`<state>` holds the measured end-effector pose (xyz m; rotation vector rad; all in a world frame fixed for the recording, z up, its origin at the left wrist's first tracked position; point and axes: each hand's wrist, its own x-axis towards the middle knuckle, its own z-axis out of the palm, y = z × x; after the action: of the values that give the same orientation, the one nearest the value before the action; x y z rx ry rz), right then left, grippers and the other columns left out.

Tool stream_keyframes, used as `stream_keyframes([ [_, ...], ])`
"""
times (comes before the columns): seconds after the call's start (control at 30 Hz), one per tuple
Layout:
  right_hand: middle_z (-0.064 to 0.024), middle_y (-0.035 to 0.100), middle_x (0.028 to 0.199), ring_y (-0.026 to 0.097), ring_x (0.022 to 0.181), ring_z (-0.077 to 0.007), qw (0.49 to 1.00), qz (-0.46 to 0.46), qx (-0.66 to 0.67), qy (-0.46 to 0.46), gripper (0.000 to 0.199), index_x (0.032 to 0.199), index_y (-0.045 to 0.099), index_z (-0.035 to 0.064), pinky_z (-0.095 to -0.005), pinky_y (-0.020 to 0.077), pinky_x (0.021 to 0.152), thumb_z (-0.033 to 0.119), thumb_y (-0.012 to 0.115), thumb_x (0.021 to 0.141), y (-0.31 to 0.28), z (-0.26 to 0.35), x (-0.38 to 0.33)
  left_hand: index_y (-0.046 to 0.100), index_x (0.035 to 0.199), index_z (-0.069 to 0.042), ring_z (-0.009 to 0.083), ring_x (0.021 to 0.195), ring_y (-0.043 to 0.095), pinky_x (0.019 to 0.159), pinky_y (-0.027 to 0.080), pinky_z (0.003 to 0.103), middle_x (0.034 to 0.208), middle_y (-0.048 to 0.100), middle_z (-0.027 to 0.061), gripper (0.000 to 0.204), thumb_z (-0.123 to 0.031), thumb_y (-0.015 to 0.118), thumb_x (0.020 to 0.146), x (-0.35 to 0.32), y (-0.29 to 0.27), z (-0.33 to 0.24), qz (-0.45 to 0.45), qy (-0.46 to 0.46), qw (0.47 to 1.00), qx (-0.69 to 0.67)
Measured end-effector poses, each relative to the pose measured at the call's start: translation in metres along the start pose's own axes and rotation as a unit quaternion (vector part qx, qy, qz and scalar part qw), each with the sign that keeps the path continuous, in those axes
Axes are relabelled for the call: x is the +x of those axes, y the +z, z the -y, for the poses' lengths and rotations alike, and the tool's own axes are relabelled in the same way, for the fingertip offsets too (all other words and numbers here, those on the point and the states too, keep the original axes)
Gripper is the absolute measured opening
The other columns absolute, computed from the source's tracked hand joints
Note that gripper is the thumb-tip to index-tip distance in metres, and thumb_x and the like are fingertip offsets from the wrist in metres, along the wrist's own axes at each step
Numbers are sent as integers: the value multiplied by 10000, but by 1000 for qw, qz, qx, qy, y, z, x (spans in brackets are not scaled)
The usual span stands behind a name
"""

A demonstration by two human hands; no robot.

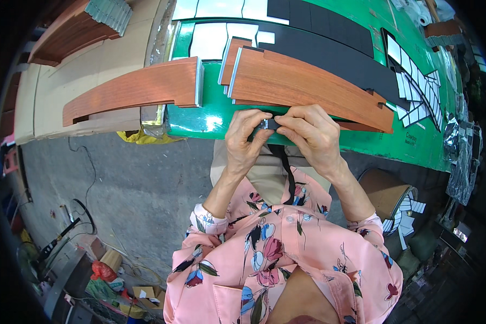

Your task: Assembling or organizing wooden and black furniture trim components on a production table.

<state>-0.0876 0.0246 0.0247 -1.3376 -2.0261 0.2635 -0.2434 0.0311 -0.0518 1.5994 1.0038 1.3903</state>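
Close to the near edge of the green table, my left hand (243, 139) and my right hand (314, 134) meet over a small black piece (272, 124) with a pale patch on it. Both hands pinch it between thumb and fingers; its exact kind is too small to tell. Just beyond my hands, several curved wood-grain boards (308, 81) lie stacked with their notched ends offset. Another curved wood-grain board (140, 85) rests to the left, across the table's edge and the cardboard. A black strap (284, 167) hangs below my hands.
Black sheets (329, 62) and white-faced pieces (213, 40) cover the far part of the green table (188, 121). White-backed strips (416, 89) are heaped at right. More boards (81, 29) are stacked on cardboard (113, 54). A bin (380, 189) with white scraps stands at lower right.
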Motion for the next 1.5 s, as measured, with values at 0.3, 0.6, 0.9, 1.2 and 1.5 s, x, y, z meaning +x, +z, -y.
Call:
stream_keyframes([
  [0.3,-53,630,884,600,749,-208,996,10,82,36,308,954,670,72,-286,495,604,85,735,654,-9,-7,-7,603,1049,-20,216,891,574,760,459,297,991,604,100,276,-96,692,799,-3,-1,-1,14,-10,1000,17],
  [0.6,-46,630,895,603,786,-215,999,-3,-3,-45,289,935,666,71,-311,508,630,22,672,650,-13,-12,-17,619,999,-69,265,782,580,644,473,322,923,599,134,307,46,680,721,8,-3,-5,36,158,975,153],
  [0.9,-86,632,911,631,794,-270,985,98,144,4,193,963,654,42,-338,522,678,11,637,773,-50,-28,28,643,928,-83,261,727,567,582,468,339,894,568,96,318,18,680,629,14,-7,-5,78,164,963,198],
  [1.2,-159,611,834,635,774,-308,970,129,-188,-89,114,878,606,-18,-383,533,682,11,560,778,16,-159,163,571,1052,-97,272,724,561,585,458,352,917,569,102,454,38,691,635,8,1,12,28,178,975,131],
  [1.5,-138,580,791,613,773,-276,926,172,-273,-197,32,769,559,-13,-359,545,644,6,557,743,41,-181,173,578,1093,-133,267,723,570,591,460,364,864,554,91,448,-37,704,674,2,-3,26,41,163,974,149],
])
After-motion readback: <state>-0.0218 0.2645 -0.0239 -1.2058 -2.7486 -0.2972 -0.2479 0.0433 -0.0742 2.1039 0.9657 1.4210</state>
